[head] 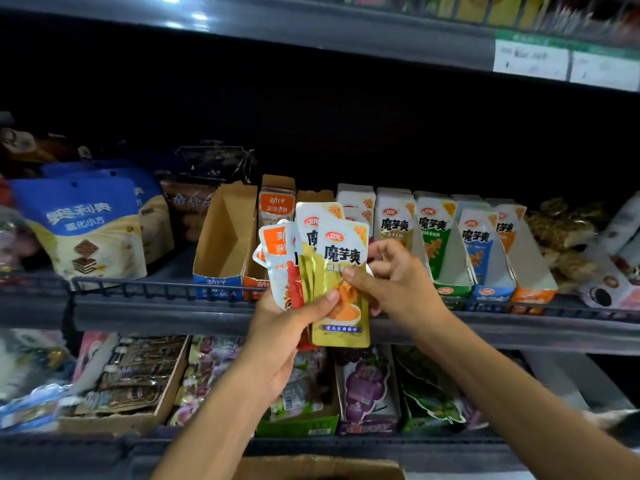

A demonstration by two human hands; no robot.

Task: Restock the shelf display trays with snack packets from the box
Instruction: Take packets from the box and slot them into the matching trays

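Observation:
My left hand (291, 317) grips a fanned bunch of snack packets (304, 258) in front of the middle shelf, thumb across their lower part. The front one is a white and gold packet (343, 258). My right hand (391, 275) pinches that front packet's right edge. Behind the packets stand cardboard display trays: an empty blue-fronted tray (221, 244), an orange-fronted tray (277, 202) with a few orange packets, and further right a green tray (446, 258), a blue tray (491, 265) and an orange tray (530, 268). The box (322, 467) shows its top edge at the bottom.
Blue and cream cookie bags (83, 226) stand at the left of the shelf. A wire rail (156, 289) runs along the shelf's front edge. Below it, the lower shelf holds brown packets in a tray (138, 372) and purple grape packets (367, 382). Price labels (564, 60) hang above.

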